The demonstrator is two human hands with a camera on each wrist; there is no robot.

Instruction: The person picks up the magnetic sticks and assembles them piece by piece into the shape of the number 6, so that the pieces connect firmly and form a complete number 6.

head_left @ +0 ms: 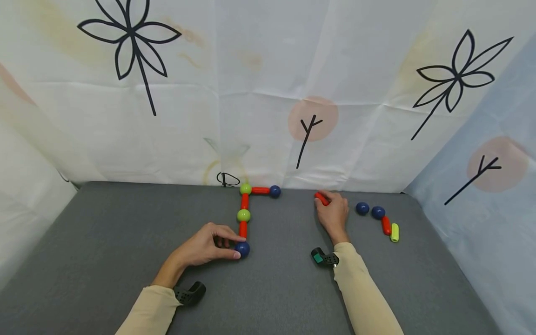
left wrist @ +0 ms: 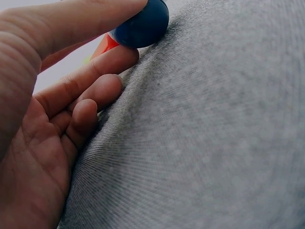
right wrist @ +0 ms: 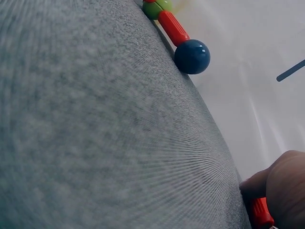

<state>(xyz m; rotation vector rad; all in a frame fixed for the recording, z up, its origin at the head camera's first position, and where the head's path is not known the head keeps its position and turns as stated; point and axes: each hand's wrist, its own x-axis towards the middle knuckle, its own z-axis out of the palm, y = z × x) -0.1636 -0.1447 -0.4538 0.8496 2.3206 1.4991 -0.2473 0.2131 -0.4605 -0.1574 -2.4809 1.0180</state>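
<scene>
My left hand pinches a blue ball between thumb and fingers at the near end of a joined chain. From that ball a red rod runs to a green ball, and another red rod leads on to a far green ball. There the chain turns right through a red rod to a blue ball. To the right, near the back edge, my right hand holds a loose red rod, partly hidden by the fingers in the right wrist view.
Right of my right hand lie a blue ball, another blue ball touching a red rod, and a yellow-green rod. Behind the grey table hangs a printed white cloth.
</scene>
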